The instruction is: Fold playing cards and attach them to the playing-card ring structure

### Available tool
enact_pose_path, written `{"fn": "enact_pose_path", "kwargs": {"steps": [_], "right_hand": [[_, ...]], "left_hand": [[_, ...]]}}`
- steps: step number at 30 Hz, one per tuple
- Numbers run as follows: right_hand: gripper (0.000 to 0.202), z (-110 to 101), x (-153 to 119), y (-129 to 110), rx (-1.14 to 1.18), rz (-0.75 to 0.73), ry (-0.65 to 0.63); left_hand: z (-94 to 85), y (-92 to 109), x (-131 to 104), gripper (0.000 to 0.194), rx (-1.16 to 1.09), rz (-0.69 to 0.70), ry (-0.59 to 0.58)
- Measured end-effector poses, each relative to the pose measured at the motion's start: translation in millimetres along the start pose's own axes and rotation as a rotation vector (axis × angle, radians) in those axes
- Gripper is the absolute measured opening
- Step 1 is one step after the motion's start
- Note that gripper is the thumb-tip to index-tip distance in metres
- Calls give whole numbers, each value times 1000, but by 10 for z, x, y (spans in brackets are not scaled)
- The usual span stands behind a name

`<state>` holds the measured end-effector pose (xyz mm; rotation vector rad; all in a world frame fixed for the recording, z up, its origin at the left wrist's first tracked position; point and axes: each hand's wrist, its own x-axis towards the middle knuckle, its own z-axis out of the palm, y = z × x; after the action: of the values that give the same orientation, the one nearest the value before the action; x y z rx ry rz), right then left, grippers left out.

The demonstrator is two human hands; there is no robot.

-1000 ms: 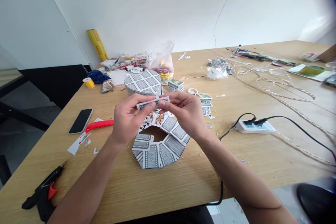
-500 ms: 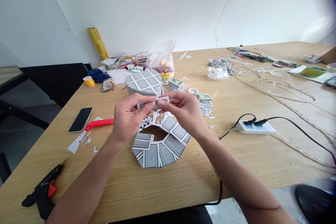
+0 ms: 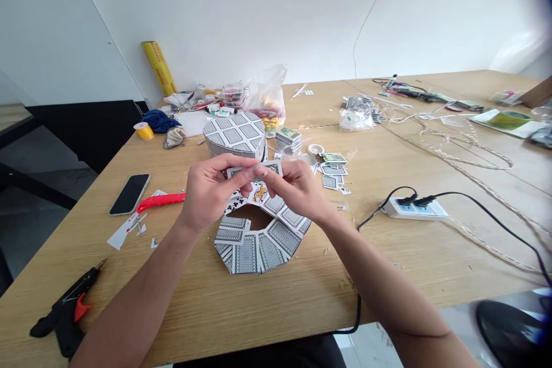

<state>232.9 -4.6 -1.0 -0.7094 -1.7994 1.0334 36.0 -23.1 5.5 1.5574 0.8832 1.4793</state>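
Left hand (image 3: 211, 192) and right hand (image 3: 297, 184) together at centre, fingers (image 3: 226, 162) of both pinching one playing card (image 3: 275, 167), left at one end, right at the other; thumbs nearly meeting on the near side, patterned back partly visible. Card held up off the bench (image 3: 194, 310), in front of a round box (image 3: 235, 131) covered in card backs. Just below and nearer the person: a ring of cards (image 3: 245, 254), overlapping, mostly backs up, a few faces on the far side, open in the middle. Left of it, a red-handled tool (image 3: 160, 201), paper scraps (image 3: 121, 236), a phone (image 3: 130, 194); nearer, a black glue gun (image 3: 64, 307) on its side. Right of the round box, stacked card packs (image 3: 288, 138), then loose cards (image 3: 331, 181). Further right, a power strip (image 3: 416, 209) with two black plugs. Behind the box, a clear plastic bag (image 3: 271, 92).
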Motion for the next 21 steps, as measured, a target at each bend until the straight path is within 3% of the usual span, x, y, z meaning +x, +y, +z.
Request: {"fn": "enact_pose_path", "kwargs": {"steps": [4, 9, 16, 21], "right_hand": [[73, -13, 5, -16, 38, 61, -116], [81, -6, 3, -15, 0, 126, -125], [69, -42, -4, -27, -204, 47, -147], [62, -50, -14, -46, -310, -38, -153]], "left_hand": [[12, 1, -14, 11, 36, 13, -22], [37, -32, -15, 9, 18, 77, -49], [10, -59, 17, 13, -24, 86, -80], [-36, -44, 56, 10, -64, 20, -158]]}}
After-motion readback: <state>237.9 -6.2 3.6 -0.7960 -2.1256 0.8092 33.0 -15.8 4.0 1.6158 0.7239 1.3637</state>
